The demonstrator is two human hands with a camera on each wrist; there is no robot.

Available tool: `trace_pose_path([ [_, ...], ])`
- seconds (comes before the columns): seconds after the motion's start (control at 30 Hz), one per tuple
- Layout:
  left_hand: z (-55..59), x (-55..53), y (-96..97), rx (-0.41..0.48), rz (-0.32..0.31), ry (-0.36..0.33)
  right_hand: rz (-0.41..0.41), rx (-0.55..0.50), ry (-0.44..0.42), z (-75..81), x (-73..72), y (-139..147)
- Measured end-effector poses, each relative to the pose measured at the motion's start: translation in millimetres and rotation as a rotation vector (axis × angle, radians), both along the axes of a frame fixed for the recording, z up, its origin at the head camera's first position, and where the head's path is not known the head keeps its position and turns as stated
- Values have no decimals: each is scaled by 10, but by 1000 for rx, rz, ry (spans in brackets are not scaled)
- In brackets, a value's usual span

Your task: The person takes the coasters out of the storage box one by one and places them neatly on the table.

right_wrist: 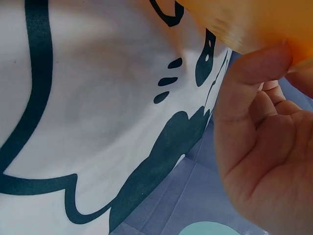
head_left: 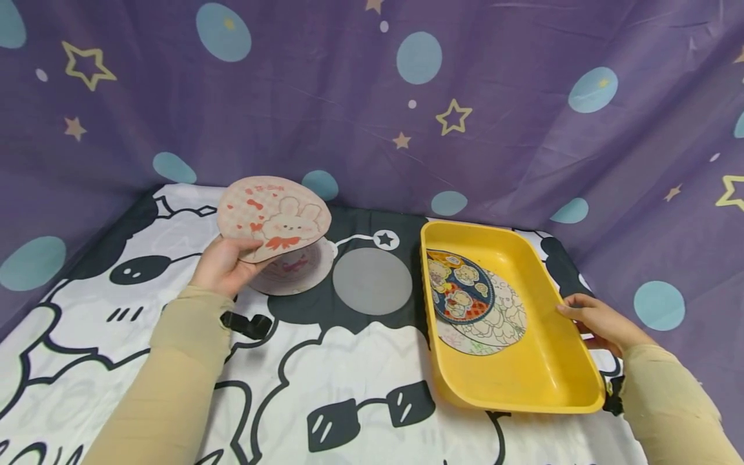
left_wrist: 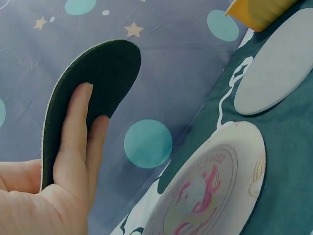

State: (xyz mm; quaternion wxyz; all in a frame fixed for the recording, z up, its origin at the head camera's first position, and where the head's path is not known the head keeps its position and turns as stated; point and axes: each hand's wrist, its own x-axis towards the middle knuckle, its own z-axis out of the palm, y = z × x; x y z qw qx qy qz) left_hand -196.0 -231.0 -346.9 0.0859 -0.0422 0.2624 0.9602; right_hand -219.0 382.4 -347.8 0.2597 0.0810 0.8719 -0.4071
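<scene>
My left hand [head_left: 223, 266] pinches a thin round pink mat [head_left: 250, 216] by its lower edge, thumb on the front and fingers spread over the back. A white bunny with a red bow is printed on it; the dark backing [left_wrist: 110, 66] shows in the left wrist view, where the mat bends. Below it lies another round mat [head_left: 308, 274] with a pink print, partly covered in the head view. On the right, my right hand [head_left: 601, 323] grips the right rim of a yellow tray [head_left: 552, 361], thumb on the rim. Inside the tray overlap a blue-and-red round mat [head_left: 465, 294] and paler ones [head_left: 511, 310].
A plain grey round mat [head_left: 373, 282] lies between the pink-printed mat and the tray. The table has a black-and-white cartoon cloth [head_left: 279, 413]. Behind it hangs a purple curtain [head_left: 349, 84] with stars and dots.
</scene>
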Motion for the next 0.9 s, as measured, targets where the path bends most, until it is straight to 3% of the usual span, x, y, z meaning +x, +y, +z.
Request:
trace_pose_path([
  [0.63,-127,-1,-267,209,219,-43,-4,-4,7,9,10,-13],
  [0.9,-169,0,-345,175,303,-48,-7,-9,-2,1,21,-5],
])
